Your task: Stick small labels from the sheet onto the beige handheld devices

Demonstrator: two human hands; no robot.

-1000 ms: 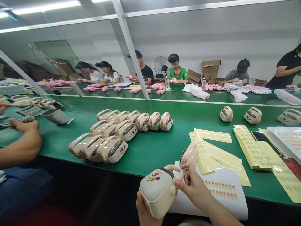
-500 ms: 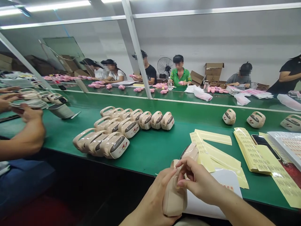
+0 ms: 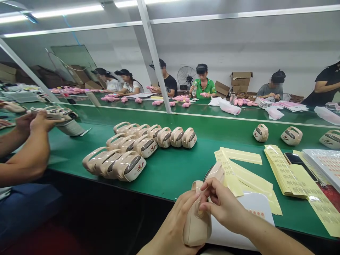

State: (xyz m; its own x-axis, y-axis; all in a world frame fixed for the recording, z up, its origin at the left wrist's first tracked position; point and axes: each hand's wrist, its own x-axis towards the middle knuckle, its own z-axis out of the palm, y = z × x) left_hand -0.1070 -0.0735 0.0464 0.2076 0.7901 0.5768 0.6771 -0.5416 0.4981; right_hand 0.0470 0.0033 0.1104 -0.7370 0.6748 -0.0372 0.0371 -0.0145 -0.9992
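My left hand (image 3: 174,219) is wrapped round a beige plastic case with a carry handle (image 3: 195,228), held tilted at the table's front edge. Thumb and fingertips of my right hand (image 3: 220,202) are pinched together against a small oval spot on its side; whatever they hold there is too small to make out. Just behind my right hand sits another beige case (image 3: 217,170), partly hidden. Under my right wrist lies a white sheet (image 3: 233,233) with small reddish stickers (image 3: 256,213).
Several flower-printed beige cases (image 3: 135,164) stand in rows left of centre, others (image 3: 291,135) at the right. Yellow sticker sheets (image 3: 247,173) and a phone (image 3: 300,164) lie on the right. A co-worker's hands (image 3: 39,120) work at the left; people sit across the table.
My hands and the case stay almost in place, the fingertips still at the oval spot. The co-worker at the left has lifted a flat light-coloured piece. The person in green has raised a bottle.
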